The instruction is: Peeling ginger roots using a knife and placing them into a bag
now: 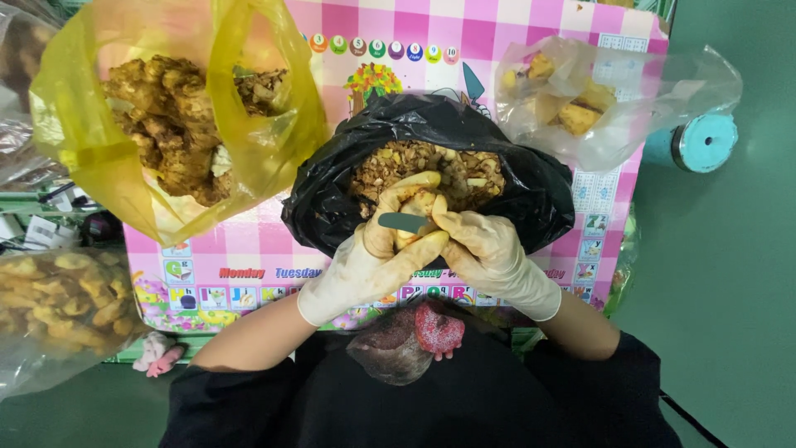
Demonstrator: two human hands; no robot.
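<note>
Both gloved hands are meeting at the centre of the view, directly over the black bag (531, 195) of brown peelings. The left hand (365, 261) is curling its grip around a pale piece of ginger (421, 206), thumb and fingers closing on it from the nine o'clock side, so the root is sitting steady and turned up toward the camera. The right hand (489, 249) is wrapping its grip around a small tool with a dark green blade (404, 221), which is lying flat across the ginger and pointing toward nine o'clock. Working above the open bag seems sensible, since scraps are dropping straight into it rather than onto the counter (249, 274), which is wearing a pink checked cover with pictures.

At ten o'clock a yellow bag (75, 124) is gaping open, holding knobbly unpeeled ginger within the left hand's reach. At two o'clock a clear bag (655, 99) is holding yellowish, cleaner-looking pieces, kept well apart from the rough ones. Beside it, at three o'clock, a teal round container (705, 143) is lying on its side. At eight o'clock another clear bag (58, 307) of yellow-brown pieces is resting off the counter's edge.
</note>
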